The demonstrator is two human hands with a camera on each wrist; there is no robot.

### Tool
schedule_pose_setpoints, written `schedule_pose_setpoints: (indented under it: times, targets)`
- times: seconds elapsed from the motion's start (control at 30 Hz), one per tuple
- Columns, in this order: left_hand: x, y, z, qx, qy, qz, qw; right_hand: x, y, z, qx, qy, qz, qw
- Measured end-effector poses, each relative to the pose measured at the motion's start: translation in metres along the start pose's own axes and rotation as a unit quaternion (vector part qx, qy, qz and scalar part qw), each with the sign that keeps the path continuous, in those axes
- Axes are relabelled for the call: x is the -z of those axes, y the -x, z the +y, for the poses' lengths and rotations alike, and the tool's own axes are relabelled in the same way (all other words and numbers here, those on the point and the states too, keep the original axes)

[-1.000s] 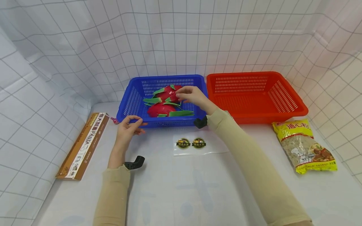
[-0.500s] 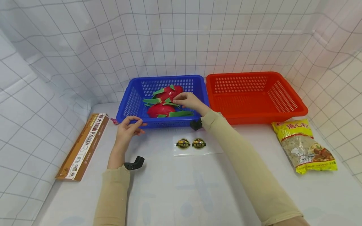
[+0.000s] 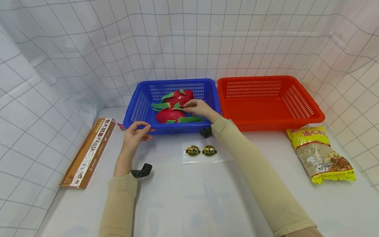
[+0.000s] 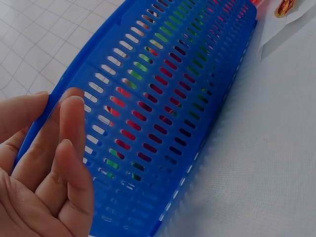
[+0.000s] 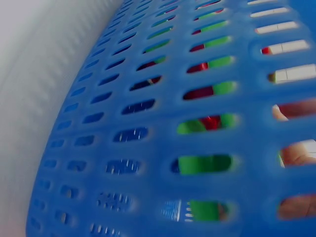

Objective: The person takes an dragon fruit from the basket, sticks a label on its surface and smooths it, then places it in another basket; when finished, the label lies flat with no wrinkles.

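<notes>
Two red dragon fruits with green leaf tips lie in the blue basket. The nearer dragon fruit sits by the front wall, and the farther dragon fruit lies behind it. My right hand reaches over the basket's right side and pinches a green leaf of the nearer fruit with thumb and forefinger. Through the slots in the right wrist view, parts of its fingers show. My left hand is at the basket's front left corner, loosely bent, its fingertips right at the rim.
A red basket stands right of the blue one. In front lies a clear sheet with two round stickers. A brown pasta box is at the left, a yellow pasta bag at the right. A grid-patterned curtain hangs behind.
My right hand has come down and nearer, from over the farther dragon fruit to the nearer one's leaf. In the last half second it has hardly moved. The left hand stays put.
</notes>
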State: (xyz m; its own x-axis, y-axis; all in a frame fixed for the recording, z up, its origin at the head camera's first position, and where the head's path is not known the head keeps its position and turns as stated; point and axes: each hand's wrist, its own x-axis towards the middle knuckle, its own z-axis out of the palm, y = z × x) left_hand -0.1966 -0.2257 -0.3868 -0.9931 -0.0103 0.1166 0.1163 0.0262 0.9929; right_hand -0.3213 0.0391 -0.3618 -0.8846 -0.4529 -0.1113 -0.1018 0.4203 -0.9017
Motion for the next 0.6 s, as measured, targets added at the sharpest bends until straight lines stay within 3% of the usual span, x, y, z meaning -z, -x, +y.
schedule_pose_setpoints:
  times: [0.37,0.6]
  targets:
    - [-0.0007,0.0016,0.0029,0.004,-0.002,0.004,1.0,-0.004,-0.0018,0.0022,0.005,0.03,-0.008,0.9995]
    - [-0.0017,0.0016,0.0042,0.006,0.002,0.003,1.0,-0.003,-0.0011,-0.0007,-0.03,0.055,-0.018,0.9979]
